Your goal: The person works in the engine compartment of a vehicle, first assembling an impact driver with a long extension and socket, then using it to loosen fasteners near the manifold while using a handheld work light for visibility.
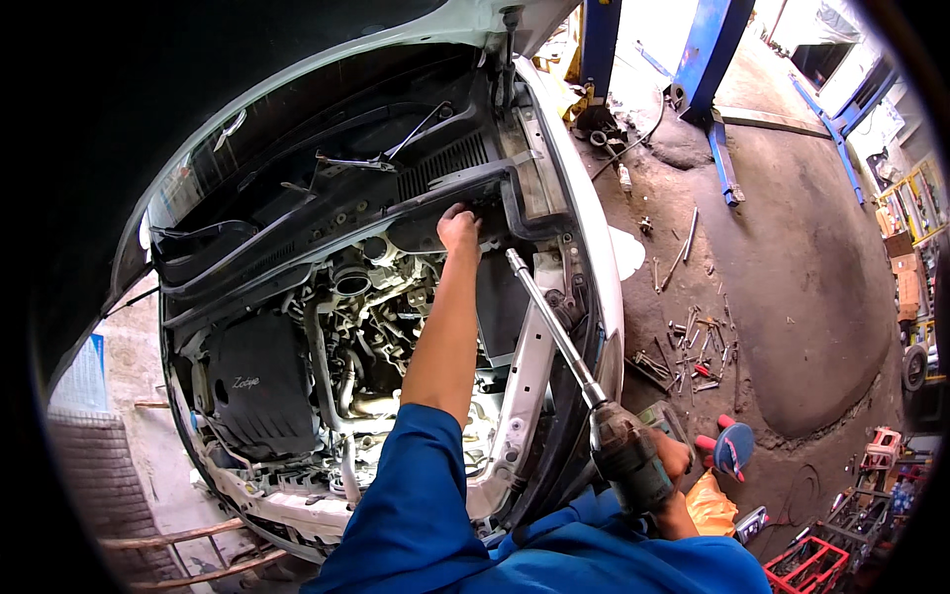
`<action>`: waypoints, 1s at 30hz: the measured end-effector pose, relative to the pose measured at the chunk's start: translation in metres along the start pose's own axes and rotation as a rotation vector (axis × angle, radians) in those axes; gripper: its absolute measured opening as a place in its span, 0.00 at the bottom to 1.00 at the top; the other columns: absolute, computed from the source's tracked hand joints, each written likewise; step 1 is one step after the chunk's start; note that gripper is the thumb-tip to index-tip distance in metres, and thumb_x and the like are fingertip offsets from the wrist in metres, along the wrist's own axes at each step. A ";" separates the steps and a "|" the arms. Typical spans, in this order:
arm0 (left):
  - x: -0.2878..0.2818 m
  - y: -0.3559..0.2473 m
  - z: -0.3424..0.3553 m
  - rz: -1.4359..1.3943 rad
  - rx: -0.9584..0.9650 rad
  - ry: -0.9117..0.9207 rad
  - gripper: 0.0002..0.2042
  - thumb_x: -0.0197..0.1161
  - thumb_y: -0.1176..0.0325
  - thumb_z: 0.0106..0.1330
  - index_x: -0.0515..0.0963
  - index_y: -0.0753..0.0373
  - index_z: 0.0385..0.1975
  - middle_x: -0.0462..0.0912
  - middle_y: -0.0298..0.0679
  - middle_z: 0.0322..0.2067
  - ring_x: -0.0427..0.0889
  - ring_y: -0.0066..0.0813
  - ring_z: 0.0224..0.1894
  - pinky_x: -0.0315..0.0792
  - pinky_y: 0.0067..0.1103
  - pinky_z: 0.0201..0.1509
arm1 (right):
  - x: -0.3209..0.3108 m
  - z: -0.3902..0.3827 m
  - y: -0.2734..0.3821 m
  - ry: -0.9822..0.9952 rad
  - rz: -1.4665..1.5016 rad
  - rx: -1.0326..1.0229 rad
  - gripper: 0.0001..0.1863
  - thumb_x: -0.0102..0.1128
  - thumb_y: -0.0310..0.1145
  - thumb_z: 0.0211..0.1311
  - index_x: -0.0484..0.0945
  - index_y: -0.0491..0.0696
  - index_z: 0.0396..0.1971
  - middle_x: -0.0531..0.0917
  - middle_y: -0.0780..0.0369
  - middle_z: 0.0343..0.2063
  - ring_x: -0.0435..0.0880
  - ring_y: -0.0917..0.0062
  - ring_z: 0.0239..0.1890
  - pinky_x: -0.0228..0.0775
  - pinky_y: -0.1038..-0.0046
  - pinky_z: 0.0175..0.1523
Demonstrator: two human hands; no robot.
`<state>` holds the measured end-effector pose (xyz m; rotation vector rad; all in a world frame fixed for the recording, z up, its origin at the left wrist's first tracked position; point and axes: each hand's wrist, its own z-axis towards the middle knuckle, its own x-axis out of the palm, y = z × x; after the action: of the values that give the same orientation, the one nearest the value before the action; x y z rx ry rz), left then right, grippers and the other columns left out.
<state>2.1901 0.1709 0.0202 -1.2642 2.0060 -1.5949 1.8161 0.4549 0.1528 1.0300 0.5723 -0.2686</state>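
Observation:
My left hand (458, 228) reaches to the back right of an open car engine bay, fingers curled at the dark cowl trim (416, 208); what they grip is hidden. My right hand (671, 455) holds a grey-black impact wrench (623, 465) low at the right. A long steel extension (554, 327) runs from the tool up to just right of and below my left hand. Beneath my left forearm lie exposed pipes and engine parts (366, 337), with a black plastic cover (257, 386) on the left.
The raised hood (247, 99) arches overhead. Blue lift posts (703, 69) stand beyond the fender. Scattered tools (698, 351) lie on the dirty floor (792, 297), near a round blue seat (733, 445). A red tool crate (804, 569) and loaded shelving line the right edge.

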 end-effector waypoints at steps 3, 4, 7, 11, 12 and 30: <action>-0.003 0.013 -0.002 0.048 0.042 0.039 0.20 0.50 0.83 0.53 0.69 0.71 0.49 0.74 0.43 0.36 0.78 0.33 0.32 0.79 0.23 0.37 | -0.005 0.005 0.005 -0.004 -0.010 0.044 0.18 0.63 0.32 0.42 0.79 0.39 0.35 0.81 0.55 0.23 0.83 0.64 0.25 0.73 0.71 0.30; -0.002 0.017 -0.004 0.044 0.048 0.034 0.20 0.51 0.83 0.53 0.69 0.71 0.49 0.74 0.42 0.36 0.78 0.33 0.33 0.78 0.23 0.38 | -0.007 0.003 0.003 0.008 -0.022 0.048 0.18 0.63 0.32 0.42 0.79 0.39 0.35 0.82 0.55 0.23 0.83 0.65 0.25 0.73 0.71 0.30; -0.005 0.018 -0.001 -0.008 0.064 0.038 0.19 0.51 0.83 0.53 0.70 0.71 0.47 0.75 0.43 0.39 0.78 0.32 0.36 0.78 0.24 0.38 | -0.011 -0.003 -0.002 0.033 -0.054 0.063 0.18 0.64 0.31 0.42 0.79 0.39 0.35 0.82 0.55 0.24 0.83 0.65 0.26 0.73 0.70 0.31; -0.006 0.005 -0.021 -0.078 0.056 0.045 0.15 0.51 0.81 0.56 0.70 0.70 0.45 0.76 0.43 0.39 0.80 0.34 0.36 0.79 0.25 0.35 | -0.009 -0.004 0.003 -0.002 -0.024 0.154 0.18 0.65 0.31 0.42 0.79 0.39 0.35 0.82 0.55 0.25 0.83 0.65 0.26 0.73 0.70 0.30; -0.004 0.001 -0.036 -0.125 -0.013 0.101 0.14 0.51 0.79 0.58 0.69 0.71 0.45 0.75 0.45 0.39 0.80 0.36 0.35 0.80 0.26 0.35 | -0.008 -0.005 0.001 -0.009 -0.036 0.192 0.17 0.66 0.32 0.42 0.79 0.40 0.35 0.82 0.56 0.25 0.83 0.67 0.26 0.73 0.71 0.30; -0.367 -0.098 -0.246 -1.075 -0.157 -0.185 0.07 0.45 0.71 0.65 0.69 0.68 0.33 0.60 0.32 0.18 0.55 0.18 0.16 0.52 0.14 0.13 | 0.033 0.022 0.065 0.578 0.375 -0.323 0.29 0.62 0.38 0.36 0.75 0.39 0.42 0.75 0.57 0.21 0.77 0.64 0.21 0.67 0.68 0.24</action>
<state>2.2784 0.6092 0.0880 -2.7072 1.3662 -1.5566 1.8809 0.4705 0.1897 0.8725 0.8901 0.4573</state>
